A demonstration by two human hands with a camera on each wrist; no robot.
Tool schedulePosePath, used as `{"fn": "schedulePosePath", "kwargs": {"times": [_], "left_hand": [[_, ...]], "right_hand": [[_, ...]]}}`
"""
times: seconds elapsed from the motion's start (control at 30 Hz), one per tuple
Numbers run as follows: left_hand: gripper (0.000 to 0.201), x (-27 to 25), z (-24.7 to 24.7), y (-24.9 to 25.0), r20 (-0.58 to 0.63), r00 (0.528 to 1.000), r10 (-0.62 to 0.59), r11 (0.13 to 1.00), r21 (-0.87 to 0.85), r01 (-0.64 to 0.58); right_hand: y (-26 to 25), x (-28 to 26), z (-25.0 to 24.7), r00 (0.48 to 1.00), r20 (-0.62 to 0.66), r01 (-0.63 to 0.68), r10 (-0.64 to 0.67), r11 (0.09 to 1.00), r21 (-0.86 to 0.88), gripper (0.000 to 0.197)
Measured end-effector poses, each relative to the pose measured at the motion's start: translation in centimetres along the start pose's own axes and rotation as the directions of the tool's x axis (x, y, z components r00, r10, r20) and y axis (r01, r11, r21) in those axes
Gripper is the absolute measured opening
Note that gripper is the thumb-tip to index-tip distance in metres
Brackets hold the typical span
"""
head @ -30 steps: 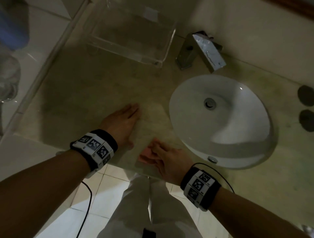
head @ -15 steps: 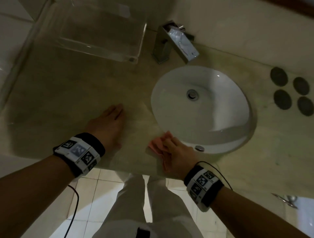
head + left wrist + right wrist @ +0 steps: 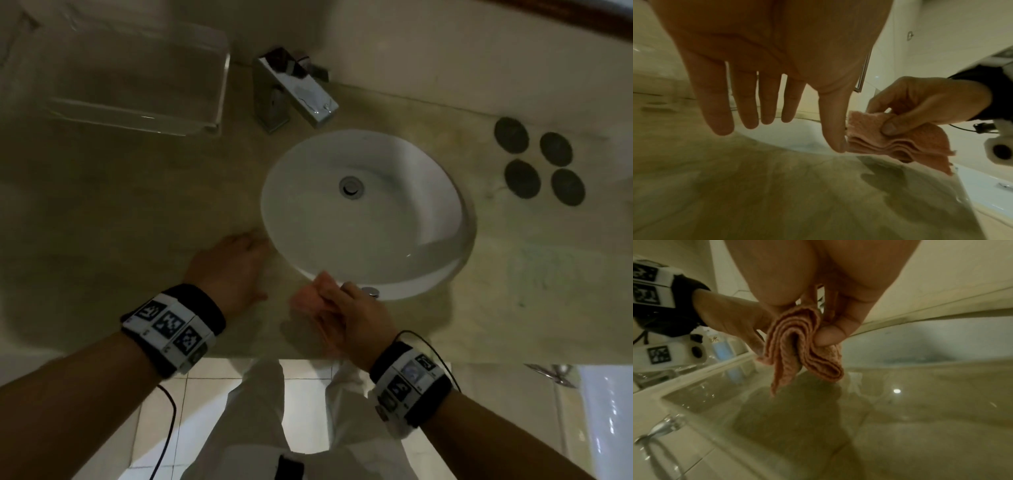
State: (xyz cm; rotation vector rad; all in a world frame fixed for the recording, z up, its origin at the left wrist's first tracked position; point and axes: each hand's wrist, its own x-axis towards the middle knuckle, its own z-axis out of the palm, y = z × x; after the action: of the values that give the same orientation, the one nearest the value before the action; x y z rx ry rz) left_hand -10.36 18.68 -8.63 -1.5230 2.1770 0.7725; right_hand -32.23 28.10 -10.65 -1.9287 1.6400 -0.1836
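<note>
A folded pink cloth (image 3: 308, 301) (image 3: 900, 146) (image 3: 797, 344) is pinched between thumb and fingers of my right hand (image 3: 346, 315) (image 3: 920, 104), held a little above the beige stone counter (image 3: 120, 212) by the near rim of the white basin (image 3: 370, 222). My left hand (image 3: 233, 267) (image 3: 764, 81) hovers over the counter just left of the basin, fingers straight and spread, holding nothing. The thumb tip of that hand is close to the cloth in the left wrist view.
A chrome tap (image 3: 291, 92) stands behind the basin. A clear acrylic tray (image 3: 137, 78) sits at the back left. Several dark round coasters (image 3: 537, 161) lie on the counter at the right. The counter's front edge runs under my wrists, tiled floor (image 3: 308, 394) below.
Both hands have shifted right along the counter toward the basin. The right hand has lifted the pink cloth off the surface, still pinched.
</note>
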Motion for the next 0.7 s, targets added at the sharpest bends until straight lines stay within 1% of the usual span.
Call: {"fn": "schedulePosePath", "kwargs": {"times": [0.07,0.23,0.33,0.4,0.5,0.7], "left_hand": [[0.091,0.6,-0.2,2.1,0.001,1.0,0.028,1.0,-0.01,-0.028],[0.092,2.1,-0.4,7.7,-0.011,0.997,0.076,0.997,-0.003,-0.076],[0.092,2.9,-0.5,11.8,-0.013,0.994,0.112,0.994,0.009,-0.111],[0.093,3.7,-0.7,15.0,-0.026,0.991,0.131,0.991,0.018,-0.131],[0.091,5.0,-0.9,20.5,-0.061,0.987,0.149,0.989,0.018,-0.148],[0.086,8.3,0.6,32.0,-0.065,0.982,0.18,0.984,0.017,-0.179]], "right_hand": [[0.9,0.2,-1.3,0.997,-0.083,0.004,-0.004,1.0,-0.008,0.043],[4.6,-0.6,-4.7,0.976,-0.219,-0.008,0.007,1.0,-0.002,0.035],[7.8,-1.9,-7.2,0.957,-0.289,-0.027,0.036,0.999,0.035,0.039],[10.6,-3.0,-9.0,0.935,-0.348,-0.045,0.066,0.997,0.066,0.044],[15.6,-5.1,-12.2,0.902,-0.42,-0.068,0.102,0.993,0.096,0.044],[26.9,-9.2,-18.7,0.87,-0.45,-0.165,0.203,0.979,0.123,0.044]]}}
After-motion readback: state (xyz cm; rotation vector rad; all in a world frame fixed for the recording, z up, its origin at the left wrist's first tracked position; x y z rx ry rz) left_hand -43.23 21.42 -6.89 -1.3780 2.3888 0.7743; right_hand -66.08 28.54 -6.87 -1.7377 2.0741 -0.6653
